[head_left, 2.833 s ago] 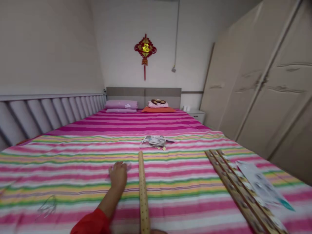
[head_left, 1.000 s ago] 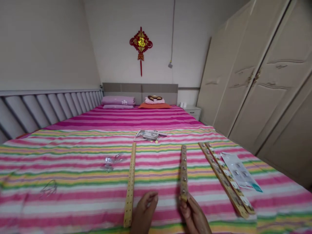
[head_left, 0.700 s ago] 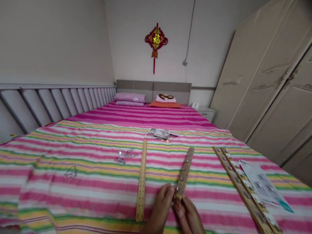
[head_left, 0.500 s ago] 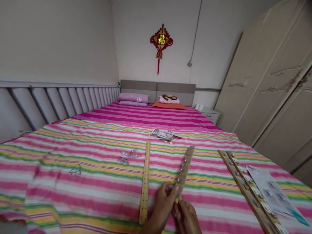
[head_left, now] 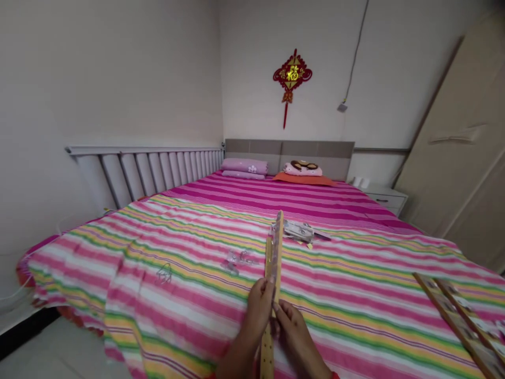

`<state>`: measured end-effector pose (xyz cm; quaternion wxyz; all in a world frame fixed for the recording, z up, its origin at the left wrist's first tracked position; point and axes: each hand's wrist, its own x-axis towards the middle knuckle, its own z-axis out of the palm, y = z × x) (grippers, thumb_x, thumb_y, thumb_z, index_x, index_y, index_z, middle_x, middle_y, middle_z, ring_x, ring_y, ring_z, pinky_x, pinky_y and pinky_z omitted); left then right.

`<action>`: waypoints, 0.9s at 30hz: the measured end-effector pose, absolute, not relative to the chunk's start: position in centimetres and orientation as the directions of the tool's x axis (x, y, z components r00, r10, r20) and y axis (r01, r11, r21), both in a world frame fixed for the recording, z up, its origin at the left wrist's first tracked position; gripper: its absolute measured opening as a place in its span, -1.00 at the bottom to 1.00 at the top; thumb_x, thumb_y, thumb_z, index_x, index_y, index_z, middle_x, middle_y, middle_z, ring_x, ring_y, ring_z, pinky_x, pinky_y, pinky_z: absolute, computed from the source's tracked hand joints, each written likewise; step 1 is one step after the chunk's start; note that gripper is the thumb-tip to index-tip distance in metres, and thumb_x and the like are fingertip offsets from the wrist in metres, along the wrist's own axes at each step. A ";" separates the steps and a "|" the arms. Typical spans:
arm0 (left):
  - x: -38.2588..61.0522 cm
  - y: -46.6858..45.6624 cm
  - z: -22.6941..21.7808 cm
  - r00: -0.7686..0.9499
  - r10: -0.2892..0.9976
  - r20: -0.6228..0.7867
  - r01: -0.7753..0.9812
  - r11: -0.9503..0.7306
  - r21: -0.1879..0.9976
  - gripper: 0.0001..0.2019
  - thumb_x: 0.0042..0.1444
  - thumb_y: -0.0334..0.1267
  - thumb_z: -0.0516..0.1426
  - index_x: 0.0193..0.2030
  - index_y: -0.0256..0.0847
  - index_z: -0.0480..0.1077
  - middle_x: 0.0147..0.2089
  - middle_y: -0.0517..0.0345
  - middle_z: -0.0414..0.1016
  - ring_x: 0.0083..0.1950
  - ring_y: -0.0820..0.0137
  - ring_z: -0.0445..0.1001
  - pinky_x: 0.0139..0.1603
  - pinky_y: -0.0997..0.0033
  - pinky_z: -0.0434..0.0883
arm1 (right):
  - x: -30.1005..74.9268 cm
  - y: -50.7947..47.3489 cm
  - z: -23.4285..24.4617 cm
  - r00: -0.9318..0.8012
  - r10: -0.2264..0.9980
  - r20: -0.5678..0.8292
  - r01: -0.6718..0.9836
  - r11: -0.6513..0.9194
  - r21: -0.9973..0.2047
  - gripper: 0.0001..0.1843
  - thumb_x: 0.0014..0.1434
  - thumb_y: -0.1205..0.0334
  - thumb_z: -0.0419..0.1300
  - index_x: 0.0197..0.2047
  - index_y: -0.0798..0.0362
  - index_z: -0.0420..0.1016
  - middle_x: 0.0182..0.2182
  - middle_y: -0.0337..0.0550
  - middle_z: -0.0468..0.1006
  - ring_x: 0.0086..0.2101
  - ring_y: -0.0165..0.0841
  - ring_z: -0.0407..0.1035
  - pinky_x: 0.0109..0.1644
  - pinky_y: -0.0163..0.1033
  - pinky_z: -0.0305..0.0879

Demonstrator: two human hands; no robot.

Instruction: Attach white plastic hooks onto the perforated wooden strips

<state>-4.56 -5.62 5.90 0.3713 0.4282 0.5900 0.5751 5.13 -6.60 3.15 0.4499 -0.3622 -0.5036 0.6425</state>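
Observation:
My left hand [head_left: 257,308] and my right hand [head_left: 292,327] are both closed around the near end of a wooden strip [head_left: 278,250]. It points away from me and is turned partly on its edge, with clear plastic pieces along its left-hand face. Beneath it, a second wooden strip [head_left: 267,353] with rows of small holes lies on the bed, partly covered by the held strip and my hands. To the left lie some clear plastic bits [head_left: 238,259]. Just past the held strip's far end is a clear packet [head_left: 299,231] of small parts.
The striped sheet [head_left: 189,295] spreads over the bed. On the right lie more wooden strips [head_left: 450,310] with pieces on them. A dark, thin tool [head_left: 322,236] sticks out by the packet. Thin clear loops [head_left: 163,273] lie left. A rail [head_left: 158,171] borders the bed.
My view has swung left. Both hands have carried the strip leftward over the hole-rowed strip and turned it more onto its edge. The pieces on the bed look unmoved.

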 end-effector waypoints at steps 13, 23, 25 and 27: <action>-9.8 -1.9 4.8 -0.371 0.918 0.142 0.211 -0.066 0.975 -0.55 0.09 0.17 -0.09 -0.60 -0.15 0.15 -0.64 0.32 0.12 -0.58 0.48 0.14 -0.50 0.45 0.14 | 2.7 -2.9 3.5 -0.444 0.896 0.001 -0.149 -0.073 -0.986 -0.51 -0.03 -0.24 0.22 -0.52 0.04 0.26 -0.76 -0.45 0.21 -0.72 -0.52 0.06 -0.59 -0.35 -0.02; -11.2 -1.2 3.4 -0.425 0.886 0.187 0.210 -0.104 0.972 -0.63 0.14 0.05 -0.08 -0.56 -0.13 0.15 -0.63 0.33 0.10 -0.60 0.46 0.16 -0.52 0.45 0.15 | 3.0 -2.5 4.7 -0.507 0.861 -0.044 -0.216 -0.176 -0.960 -0.57 0.00 -0.14 0.25 -0.52 0.04 0.25 -0.77 -0.45 0.20 -0.71 -0.53 0.04 -0.57 -0.34 -0.02; -11.6 -1.1 3.4 -0.423 0.874 0.238 0.282 -0.123 0.952 -0.65 0.14 0.02 -0.06 -0.53 -0.14 0.21 -0.61 0.31 0.15 -0.56 0.44 0.20 -0.47 0.44 0.19 | 3.1 -2.4 4.9 -0.511 0.859 -0.022 -0.195 -0.140 -0.971 -0.56 0.00 -0.15 0.24 -0.54 0.03 0.23 -0.77 -0.44 0.21 -0.71 -0.52 0.06 -0.57 -0.34 0.00; -11.8 -0.9 3.9 -0.381 0.852 0.360 0.416 -0.190 0.889 -0.67 0.15 -0.02 -0.05 -0.51 -0.16 0.29 -0.54 0.22 0.26 -0.44 0.38 0.28 -0.34 0.39 0.26 | 3.3 -2.4 4.9 -0.504 0.863 -0.011 -0.168 -0.111 -0.979 -0.55 -0.01 -0.17 0.24 -0.55 0.02 0.23 -0.77 -0.44 0.21 -0.71 -0.52 0.06 -0.57 -0.34 0.00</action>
